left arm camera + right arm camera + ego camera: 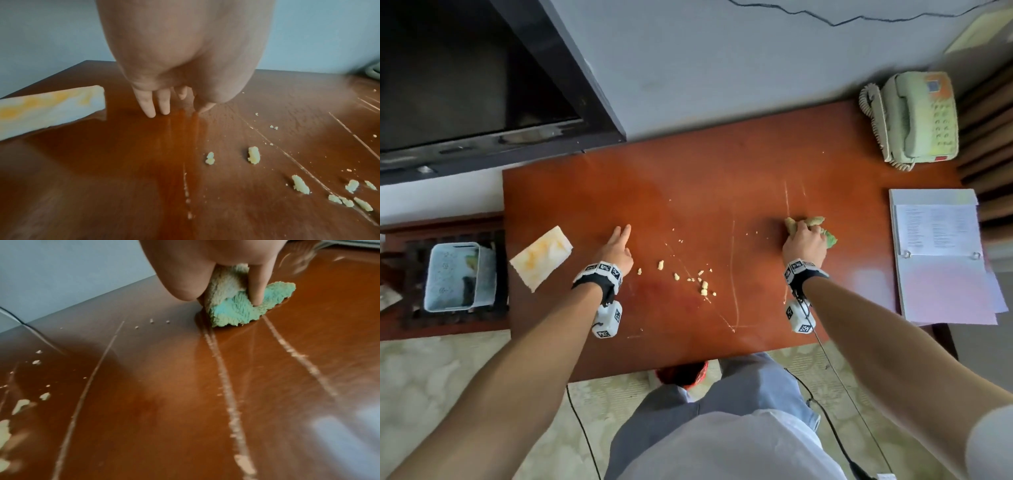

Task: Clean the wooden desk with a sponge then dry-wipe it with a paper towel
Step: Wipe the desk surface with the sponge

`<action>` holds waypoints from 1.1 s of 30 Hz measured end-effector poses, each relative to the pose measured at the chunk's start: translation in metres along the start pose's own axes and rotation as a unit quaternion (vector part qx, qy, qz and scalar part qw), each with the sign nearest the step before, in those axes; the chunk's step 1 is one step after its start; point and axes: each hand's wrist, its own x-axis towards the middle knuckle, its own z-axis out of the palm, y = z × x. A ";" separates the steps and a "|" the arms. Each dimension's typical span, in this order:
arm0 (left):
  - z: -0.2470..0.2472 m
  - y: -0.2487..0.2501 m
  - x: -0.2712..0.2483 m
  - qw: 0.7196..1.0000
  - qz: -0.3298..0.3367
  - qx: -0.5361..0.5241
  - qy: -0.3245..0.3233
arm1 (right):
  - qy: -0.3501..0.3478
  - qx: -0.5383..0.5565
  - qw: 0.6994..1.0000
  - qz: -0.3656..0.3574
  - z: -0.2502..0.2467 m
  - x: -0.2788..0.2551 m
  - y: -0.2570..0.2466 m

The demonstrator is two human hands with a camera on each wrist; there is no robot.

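Observation:
My right hand (804, 240) grips a crumpled green and cream sponge cloth (828, 238) (242, 308) and presses it onto the reddish wooden desk (688, 171), right of the middle. Pale smear lines (226, 378) run back from the cloth toward me. Yellowish crumbs (703, 286) (254, 155) lie scattered in the desk's middle. My left hand (619, 245) rests on the desk with straight fingers (149, 105) touching the wood, holding nothing. A white paper towel (541, 257) (47, 110) with yellow stains lies left of that hand near the desk's left edge.
A pale telephone (917, 120) sits at the far right corner and an open binder (941, 253) lies along the right edge. A dark screen (465, 85) stands at the back left. A light blue bin (457, 275) sits on a low shelf left of the desk.

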 end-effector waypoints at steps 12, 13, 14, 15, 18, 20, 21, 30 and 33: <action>0.052 -0.117 -0.052 0.988 -0.107 -0.057 -0.097 | -0.065 0.068 0.983 -0.158 0.033 -0.089 -0.120; 0.058 -0.124 -0.054 0.988 -0.102 -0.043 -0.106 | -0.078 0.087 0.976 -0.185 0.032 -0.098 -0.128; 0.062 -0.127 -0.055 0.988 -0.100 -0.036 -0.109 | -0.095 0.116 0.967 -0.207 0.031 -0.106 -0.135; 0.065 -0.130 -0.056 0.989 -0.099 -0.035 -0.106 | -0.106 0.154 0.958 -0.219 0.032 -0.111 -0.140; 0.068 -0.129 -0.056 0.991 -0.096 -0.041 -0.086 | -0.115 0.275 0.944 -0.143 0.030 -0.110 -0.152; 0.070 -0.130 -0.056 0.992 -0.089 -0.044 -0.078 | -0.068 0.309 0.943 -0.109 0.024 -0.095 -0.156; 0.071 -0.132 -0.056 0.993 -0.085 -0.045 -0.074 | -0.042 0.304 0.945 -0.116 0.020 -0.084 -0.157; 0.076 -0.138 -0.055 0.994 -0.069 -0.065 -0.052 | -0.076 0.140 0.978 -0.131 0.000 0.022 -0.204; 0.076 -0.138 -0.053 0.993 -0.078 -0.068 -0.048 | -0.091 0.091 0.974 -0.189 0.004 0.026 -0.237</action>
